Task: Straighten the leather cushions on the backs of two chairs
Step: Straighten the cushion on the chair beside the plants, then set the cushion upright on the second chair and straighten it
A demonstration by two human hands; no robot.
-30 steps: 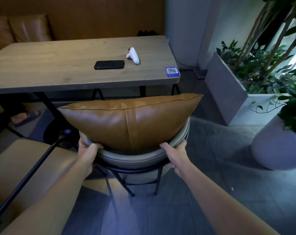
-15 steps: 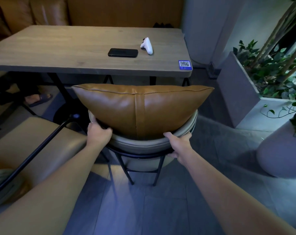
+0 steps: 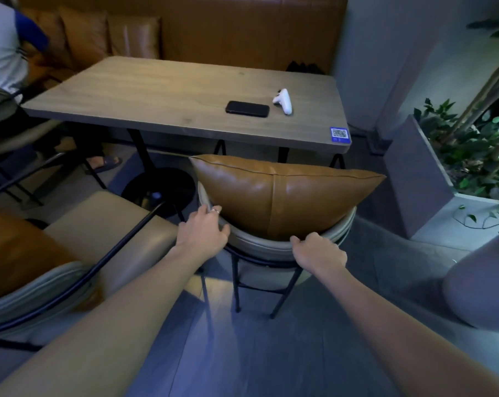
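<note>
A tan leather cushion [image 3: 282, 193] hangs over the curved beige back of a chair [image 3: 259, 247] pushed up to the table. Its strap runs down the middle and its top edge tilts slightly down to the right. My left hand [image 3: 203, 230] grips the chair back at the cushion's lower left corner. My right hand [image 3: 318, 252] grips the chair back under the cushion's lower right. A second chair [image 3: 79, 253] stands at the left, with another tan cushion [image 3: 19, 247] on its back, blurred.
The wooden table [image 3: 162, 93] holds a black phone [image 3: 247, 108] and a white controller [image 3: 284, 101]. A person [image 3: 2, 53] sits at the far left. A grey planter [image 3: 414, 179] with leafy plants and a round pot [image 3: 480, 287] stand at the right.
The view has swung left and back, bringing the second chair and the seated person into sight. Both hands stay on the chair back; the chair has moved in closer to the table.
</note>
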